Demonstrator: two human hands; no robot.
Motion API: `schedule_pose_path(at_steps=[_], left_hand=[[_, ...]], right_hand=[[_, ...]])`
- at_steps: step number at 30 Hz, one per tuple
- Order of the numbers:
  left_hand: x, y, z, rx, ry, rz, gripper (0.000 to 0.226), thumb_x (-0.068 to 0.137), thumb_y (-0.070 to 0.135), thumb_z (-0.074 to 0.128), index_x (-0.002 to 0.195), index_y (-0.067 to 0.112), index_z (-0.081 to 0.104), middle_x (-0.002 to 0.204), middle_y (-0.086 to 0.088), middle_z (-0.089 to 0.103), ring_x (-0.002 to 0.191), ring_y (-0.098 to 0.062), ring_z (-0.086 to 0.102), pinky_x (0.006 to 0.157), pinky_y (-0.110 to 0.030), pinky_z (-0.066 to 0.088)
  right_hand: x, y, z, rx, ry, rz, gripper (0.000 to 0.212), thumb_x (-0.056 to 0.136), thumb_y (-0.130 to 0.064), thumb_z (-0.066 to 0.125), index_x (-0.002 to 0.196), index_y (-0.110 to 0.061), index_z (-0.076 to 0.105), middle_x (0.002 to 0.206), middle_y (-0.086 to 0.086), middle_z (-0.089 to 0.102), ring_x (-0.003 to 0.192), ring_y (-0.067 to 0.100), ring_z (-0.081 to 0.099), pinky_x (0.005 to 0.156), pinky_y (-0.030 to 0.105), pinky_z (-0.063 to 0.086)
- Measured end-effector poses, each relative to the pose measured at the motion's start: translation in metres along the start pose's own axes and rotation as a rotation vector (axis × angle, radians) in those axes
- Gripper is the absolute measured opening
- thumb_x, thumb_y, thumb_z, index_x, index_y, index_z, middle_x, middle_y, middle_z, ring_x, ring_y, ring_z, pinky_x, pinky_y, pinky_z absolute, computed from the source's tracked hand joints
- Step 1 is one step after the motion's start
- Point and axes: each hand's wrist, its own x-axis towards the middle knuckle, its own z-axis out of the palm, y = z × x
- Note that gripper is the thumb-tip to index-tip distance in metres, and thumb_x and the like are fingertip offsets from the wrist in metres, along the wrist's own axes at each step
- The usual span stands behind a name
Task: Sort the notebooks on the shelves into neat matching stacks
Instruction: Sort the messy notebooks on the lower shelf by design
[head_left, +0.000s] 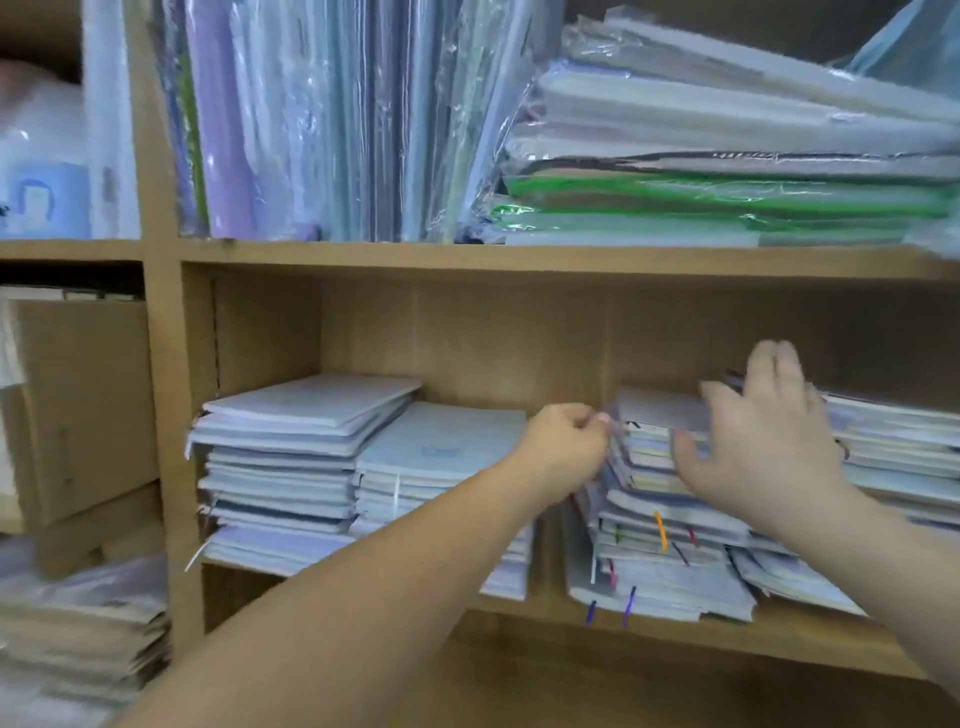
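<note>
Squaring the ragged pile (670, 535) at lower centre-right of the frame looks like the step in hand. The left hand (566, 447) has its fingers curled, pinching the left corner of the top notebook (660, 410). The right hand (763, 431), blurred, is spread flat against the pile's upper right side and holds nothing. Best, I judge, to lift only the matching top few, keep them level, and steady the lower books, which fan out over the shelf (831, 639) edge and may slide. Two tidier stacks (301, 457) sit left of the pile.
</note>
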Motion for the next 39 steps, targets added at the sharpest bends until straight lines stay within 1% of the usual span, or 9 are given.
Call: schedule_pose_path(at_steps=[4,11,17,21,23,28,32,36,39], left_hand=[[-0.029,-0.030,-0.088,0.221,0.304,0.127,0.019,0.088,0.025,0.061,0.082,0.012,0.075,0.066,-0.003,0.070,0.068,-0.020,0.065,0.066,-0.032,0.052],[-0.081,-0.087,-0.184,0.680,0.334,0.047,0.027,0.098,0.026,0.051,0.076,0.016,0.063,0.067,-0.002,0.059,0.070,-0.028,0.057,0.061,-0.039,0.049],[-0.073,-0.105,-0.158,0.581,0.380,-0.029,0.040,0.104,0.036,0.049,0.069,0.020,0.041,0.087,-0.008,0.045,0.080,-0.035,0.055,0.067,-0.039,0.044],[-0.076,-0.105,-0.151,0.349,0.417,-0.087,0.027,0.103,0.032,0.054,0.078,0.021,0.055,0.097,-0.013,0.056,0.090,-0.034,0.059,0.078,-0.036,0.048],[-0.081,-0.099,-0.152,0.260,0.441,-0.112,0.025,0.102,0.032,0.056,0.077,0.031,0.057,0.089,-0.017,0.067,0.089,-0.033,0.064,0.081,-0.040,0.053],[-0.095,-0.098,-0.166,0.016,0.430,-0.269,0.040,0.093,0.047,0.069,0.080,0.009,0.067,0.072,-0.003,0.065,0.076,-0.025,0.064,0.077,-0.042,0.055],[-0.095,-0.085,-0.162,-0.092,0.286,-0.390,0.030,0.100,0.042,0.059,0.082,0.023,0.045,0.090,-0.002,0.045,0.071,-0.016,0.042,0.063,-0.032,0.033],[-0.088,-0.075,-0.161,-0.138,0.299,-0.358,0.018,0.105,0.031,0.054,0.113,0.020,0.065,0.102,-0.003,0.057,0.085,-0.016,0.052,0.080,-0.033,0.044],[-0.087,-0.061,-0.168,-0.144,0.340,-0.370,0.023,0.101,0.025,0.057,0.115,0.011,0.069,0.088,-0.007,0.062,0.076,-0.024,0.057,0.070,-0.031,0.047]], right_hand=[[-0.009,-0.081,-0.002,0.423,-0.131,-0.239,0.052,0.091,-0.051,0.056,0.136,-0.024,0.061,0.136,0.001,0.063,0.129,0.022,0.056,0.104,0.040,0.049],[0.011,-0.146,0.050,0.703,-0.599,0.070,0.074,0.102,-0.058,0.046,0.155,-0.007,0.037,0.159,0.010,0.041,0.144,0.029,0.042,0.108,0.030,0.036],[0.014,-0.154,0.089,1.061,-0.549,0.317,0.079,0.096,-0.054,0.059,0.160,-0.019,0.029,0.162,0.001,0.036,0.143,0.028,0.043,0.118,0.042,0.037],[0.005,-0.156,0.085,1.134,-0.493,0.359,0.077,0.098,-0.046,0.061,0.160,-0.015,0.029,0.160,0.000,0.038,0.142,0.026,0.044,0.118,0.037,0.036],[-0.002,-0.153,0.082,1.159,-0.478,0.389,0.074,0.098,-0.043,0.061,0.160,-0.015,0.030,0.159,-0.001,0.040,0.143,0.025,0.043,0.117,0.035,0.035],[-0.013,-0.138,0.074,1.217,-0.511,0.440,0.075,0.092,-0.047,0.069,0.155,-0.024,0.037,0.146,-0.004,0.054,0.129,0.025,0.057,0.110,0.050,0.047],[-0.009,-0.137,0.064,1.278,-0.607,0.430,0.055,0.098,-0.031,0.066,0.148,-0.023,0.043,0.106,-0.011,0.063,0.101,0.021,0.067,0.094,0.043,0.057],[-0.008,-0.142,0.057,1.232,-0.551,0.373,0.053,0.100,-0.026,0.061,0.149,-0.016,0.043,0.094,-0.017,0.053,0.091,0.010,0.058,0.088,0.031,0.045],[-0.007,-0.135,0.059,1.185,-0.520,0.360,0.041,0.099,-0.027,0.061,0.137,-0.016,0.049,0.099,-0.013,0.055,0.094,0.012,0.056,0.088,0.029,0.041]])
